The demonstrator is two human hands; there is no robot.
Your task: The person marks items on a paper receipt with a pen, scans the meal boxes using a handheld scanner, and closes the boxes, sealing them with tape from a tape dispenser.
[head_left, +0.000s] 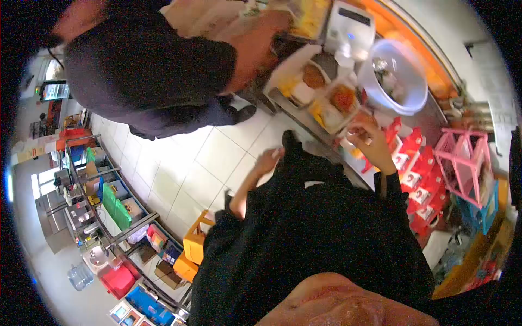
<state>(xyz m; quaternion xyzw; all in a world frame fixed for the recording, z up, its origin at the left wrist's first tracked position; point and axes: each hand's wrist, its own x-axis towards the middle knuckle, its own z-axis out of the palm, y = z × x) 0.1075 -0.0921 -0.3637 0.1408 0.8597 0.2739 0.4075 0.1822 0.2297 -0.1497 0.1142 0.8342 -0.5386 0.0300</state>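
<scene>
My right hand (372, 138) is over the counter, its thumb and fingers curled together at the near end of a food tray (318, 120). Something pale shows at its fingertips, too small and blurred to name. In that tray are a portion of brown food (313, 76) and a portion of orange-red food (342, 100), with yellow and white pieces beside them. Right of this hand stand several red cartons (418, 179) with white labels. My left hand (268, 161) hangs low above the tiled floor, apart from the counter; its fingers are smeared, and no object shows in it.
A co-worker in dark clothes (147, 65) stands at the upper left, one arm (253, 54) reaching over the counter. Behind the tray are a white scale-like device (350, 30) and a translucent bucket (394, 76). A pink rack (465, 163) stands right; a yellow stool (196, 239) is at left.
</scene>
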